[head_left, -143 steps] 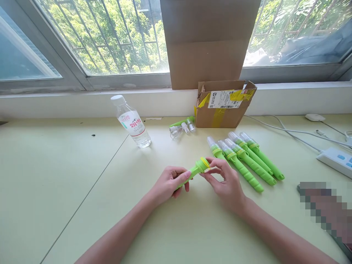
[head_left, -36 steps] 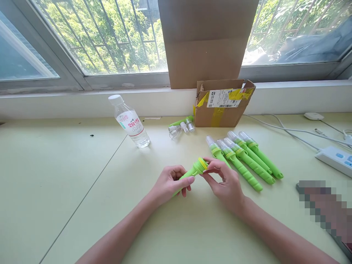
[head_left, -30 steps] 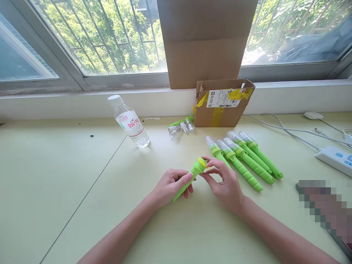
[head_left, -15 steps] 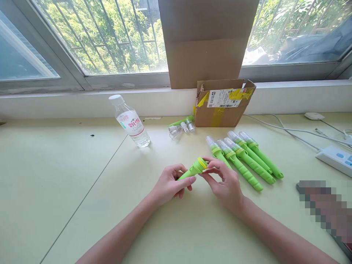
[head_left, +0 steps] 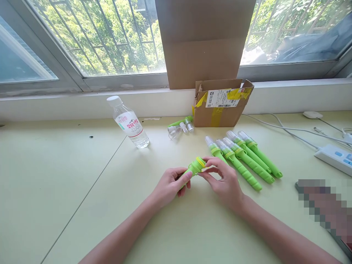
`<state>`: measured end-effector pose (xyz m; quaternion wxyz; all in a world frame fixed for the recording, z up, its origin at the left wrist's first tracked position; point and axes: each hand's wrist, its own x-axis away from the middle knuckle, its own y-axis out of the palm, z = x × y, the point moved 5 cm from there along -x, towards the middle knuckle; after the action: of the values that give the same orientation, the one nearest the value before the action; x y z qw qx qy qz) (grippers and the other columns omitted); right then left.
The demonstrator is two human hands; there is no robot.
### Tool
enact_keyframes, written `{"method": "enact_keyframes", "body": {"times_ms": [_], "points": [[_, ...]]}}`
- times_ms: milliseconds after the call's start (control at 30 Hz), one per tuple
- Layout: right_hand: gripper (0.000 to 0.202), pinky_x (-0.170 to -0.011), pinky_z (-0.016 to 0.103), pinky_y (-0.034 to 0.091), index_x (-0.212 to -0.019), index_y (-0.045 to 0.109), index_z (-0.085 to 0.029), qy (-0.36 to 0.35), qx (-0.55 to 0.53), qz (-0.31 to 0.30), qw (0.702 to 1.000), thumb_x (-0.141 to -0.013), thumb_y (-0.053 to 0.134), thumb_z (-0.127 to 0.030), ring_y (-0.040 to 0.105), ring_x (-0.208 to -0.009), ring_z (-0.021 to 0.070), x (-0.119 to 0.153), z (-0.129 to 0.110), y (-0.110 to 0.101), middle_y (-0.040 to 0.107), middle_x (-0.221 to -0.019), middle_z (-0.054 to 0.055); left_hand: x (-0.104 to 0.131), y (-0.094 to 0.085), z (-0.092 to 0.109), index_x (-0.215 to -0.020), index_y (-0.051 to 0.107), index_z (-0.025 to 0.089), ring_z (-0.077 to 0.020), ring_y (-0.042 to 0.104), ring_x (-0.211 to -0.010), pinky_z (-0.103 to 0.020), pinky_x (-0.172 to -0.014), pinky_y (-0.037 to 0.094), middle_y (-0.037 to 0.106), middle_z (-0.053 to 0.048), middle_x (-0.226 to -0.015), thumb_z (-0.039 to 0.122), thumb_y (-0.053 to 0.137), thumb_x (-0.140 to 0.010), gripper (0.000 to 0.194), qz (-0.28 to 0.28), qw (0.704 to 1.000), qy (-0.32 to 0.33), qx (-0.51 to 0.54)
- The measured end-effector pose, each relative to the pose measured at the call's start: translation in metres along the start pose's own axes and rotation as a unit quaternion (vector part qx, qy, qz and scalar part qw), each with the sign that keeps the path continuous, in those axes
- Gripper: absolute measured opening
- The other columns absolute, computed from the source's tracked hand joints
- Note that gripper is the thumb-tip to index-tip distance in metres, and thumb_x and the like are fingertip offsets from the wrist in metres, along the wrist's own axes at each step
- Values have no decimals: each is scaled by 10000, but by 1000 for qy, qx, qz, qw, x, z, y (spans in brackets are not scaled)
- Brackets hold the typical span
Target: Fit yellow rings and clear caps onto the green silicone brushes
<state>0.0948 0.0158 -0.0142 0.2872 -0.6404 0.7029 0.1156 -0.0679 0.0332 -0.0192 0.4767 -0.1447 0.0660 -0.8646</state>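
My left hand (head_left: 171, 186) is wrapped round the body of a green tube (head_left: 195, 167) with a yellow ring at its wide end. That end points up and to the right, and no clear cap shows on it. The fingertips of my right hand (head_left: 224, 181) pinch the yellow-ringed rim. Beyond my right hand, several green tubes with clear caps (head_left: 246, 170) lie side by side, slanting on the table. Small clear caps (head_left: 183, 127) and another green piece (head_left: 177, 123) lie farther back, beside the cardboard box.
A water bottle (head_left: 132, 124) stands at the back left of the pale table (head_left: 82, 165). An open cardboard box (head_left: 217, 116) is against the wall. At the right are white cables, a power strip (head_left: 335, 157) and a pixelated, phone-like object (head_left: 324, 209).
My left hand's thumb has shifted slightly down and left along the green tube, showing more of its neck. The right hand stays pinched at the rim. The view has shifted slightly.
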Motion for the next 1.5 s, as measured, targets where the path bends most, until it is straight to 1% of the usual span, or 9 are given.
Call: {"method": "enact_keyframes", "body": {"times_ms": [133,333,500,633,733,833,1000,1133,1500], "points": [[208,-705,363,626,-938,559,-224,4,-14,-26,1000,-787,681,-148,635,-846,171,-1,-1,2,614,-1034,55,0,0,-2,-778,583,148,-60,400,-429,-206,-440,300,531,16,-589,505,433,-906,408,-21,999,-7,44],[196,-715,344,629,-953,544,-232,-8,-15,-31,999,-827,603,-95,615,-1018,205,0,-2,5,615,-1091,68,1,-1,-3,-850,584,147,-53,398,-389,-203,-414,303,556,8,-603,510,464,-888,384,-52,993,-38,100],[170,-721,345,629,-928,561,-222,-35,6,-9,999,-833,611,-91,653,-909,177,2,-7,1,645,-1082,70,2,2,-6,-878,598,143,-47,383,-352,-195,-372,274,584,-6,-605,532,456,-879,415,-80,984,-65,145],[152,-708,354,628,-921,567,-220,-44,15,-7,999,-834,615,-104,659,-902,188,2,-10,0,654,-1076,77,2,3,-8,-850,586,140,-36,342,-327,-188,-354,253,566,9,-553,542,462,-873,422,-78,985,-63,137],[156,-703,355,627,-914,561,-225,-47,15,-8,999,-832,611,-102,651,-963,210,1,-11,2,659,-1071,80,2,3,-8,-865,552,154,-29,325,-324,-176,-342,247,564,30,-545,499,579,-821,348,-66,990,-55,107],[163,-697,356,628,-917,548,-231,-46,9,-10,999,-830,616,-111,644,-993,217,1,-12,3,657,-1089,80,2,5,-7,-921,467,200,-32,347,-316,-160,-332,257,588,54,-561,420,668,-778,330,-48,991,-54,112],[175,-693,351,628,-916,536,-227,-50,5,-2,999,-826,615,-101,639,-994,211,2,-11,2,651,-1073,82,1,8,-6,-776,405,202,-87,524,-372,-165,-318,306,658,5,-636,424,663,-781,340,-26,988,-49,145],[178,-697,347,630,-916,536,-226,-51,11,0,999,-826,616,-95,629,-1010,211,2,-10,2,647,-1046,83,0,6,-6,-750,460,171,-126,614,-468,-181,-366,376,686,-40,-701,408,679,-774,323,-16,988,-38,151],[139,-687,347,635,-925,542,-229,-41,18,14,999,-844,602,-133,649,-978,208,2,-9,1,654,-1043,77,2,8,0,-914,619,121,-144,637,-580,-220,-485,458,687,-107,-829,498,506,-870,396,-66,984,-33,159]]}}
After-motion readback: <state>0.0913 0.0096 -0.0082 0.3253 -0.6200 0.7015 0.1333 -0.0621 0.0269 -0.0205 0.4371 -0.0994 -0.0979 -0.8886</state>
